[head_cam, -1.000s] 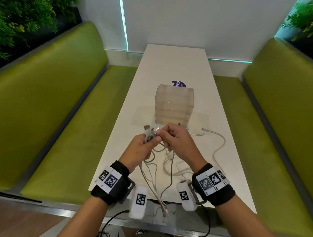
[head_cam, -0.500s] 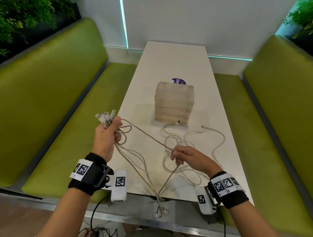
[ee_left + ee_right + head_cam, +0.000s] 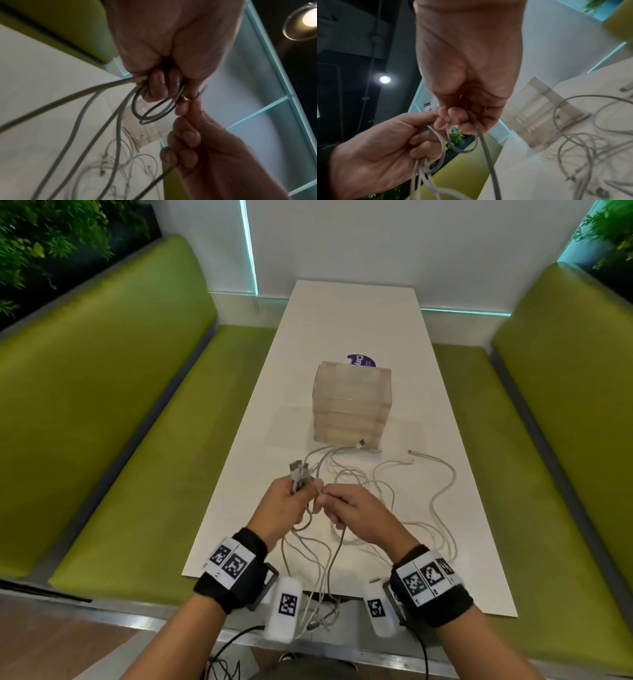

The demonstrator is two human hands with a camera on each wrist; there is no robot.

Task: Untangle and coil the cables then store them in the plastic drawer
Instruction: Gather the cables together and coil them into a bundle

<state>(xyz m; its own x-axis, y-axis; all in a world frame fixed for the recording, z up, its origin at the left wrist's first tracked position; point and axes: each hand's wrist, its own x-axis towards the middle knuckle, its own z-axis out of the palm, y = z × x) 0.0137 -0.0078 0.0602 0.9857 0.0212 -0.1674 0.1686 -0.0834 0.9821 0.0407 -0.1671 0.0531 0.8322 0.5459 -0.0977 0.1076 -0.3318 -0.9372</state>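
1. Both hands are back together at the near end of the table: half a second ago the left hand (image 3: pixel 286 506) was raised out to the left with the connector bundle and the right hand (image 3: pixel 356 515) was low on a taut strand; that strand now hangs slack.
2. Left hand: fingers curled tight round a bunch of USB connector ends (image 3: pixel 299 472), which stick up above the fist. The left wrist view shows small cable loops (image 3: pixel 154 105) gathered at its fingers.
3. Right hand: thumb and forefinger pinch one strand just beside the left fist; the other fingers are curled, with the same cable running down under them (right wrist view).
4. Judgement: a further length has been brought up to the left hand as another turn, so coiling is under way, early on.
5. White cables (image 3: pixel 442 501) lie mostly in loose, overlapping loops on the white table (image 3: pixel 349 313); some strands hang over its near edge.
6. Translucent plastic drawer unit (image 3: pixel 352 402) stands mid-table, beyond the hands, all drawers closed; one connector lies against its base. It sits in the same place as in the earlier frames.
7. Purple round sticker (image 3: pixel 359 360) shows behind the unit.
8. Green benches flank the table.
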